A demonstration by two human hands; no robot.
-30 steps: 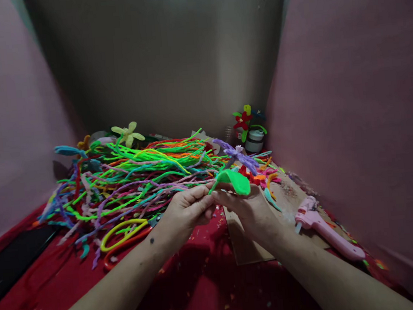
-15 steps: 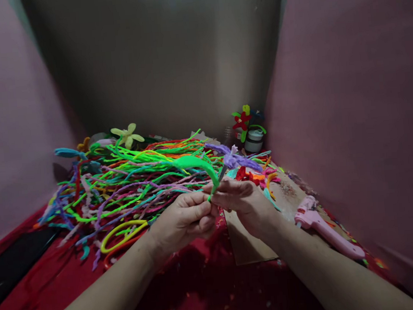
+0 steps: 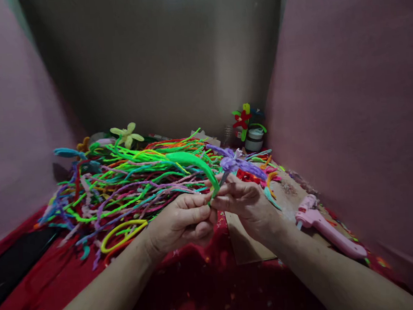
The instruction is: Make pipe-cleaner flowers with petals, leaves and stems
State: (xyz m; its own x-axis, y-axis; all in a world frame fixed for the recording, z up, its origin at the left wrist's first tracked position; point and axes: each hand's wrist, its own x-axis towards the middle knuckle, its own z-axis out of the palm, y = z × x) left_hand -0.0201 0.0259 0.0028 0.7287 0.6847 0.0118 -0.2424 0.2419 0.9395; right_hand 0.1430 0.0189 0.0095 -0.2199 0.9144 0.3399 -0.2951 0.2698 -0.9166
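Between my two hands is a purple pipe-cleaner flower [image 3: 233, 162] on a thin stem, with a bright green pipe-cleaner leaf [image 3: 194, 162] curving up and left beside it. My left hand [image 3: 186, 220] is closed, thumb and fingers pinching the base of the leaf. Close against it, my right hand [image 3: 245, 202] pinches the flower's stem where leaf and stem meet. The fingers cover the join itself. Behind them spreads a big heap of colourful pipe cleaners [image 3: 132, 178].
A pink glue gun [image 3: 321, 227] lies at the right, by a brown board [image 3: 250, 245]. Finished flowers stand behind: a pale yellow flower [image 3: 127, 134] and a red flower [image 3: 241, 119] near a small jar [image 3: 254, 139]. A black flat object [image 3: 17, 263] lies left on red cloth [image 3: 200, 295].
The green leaf has shifted slightly left and swung to a more upright curve. The purple flower has moved a little right. Both hands keep their grip.
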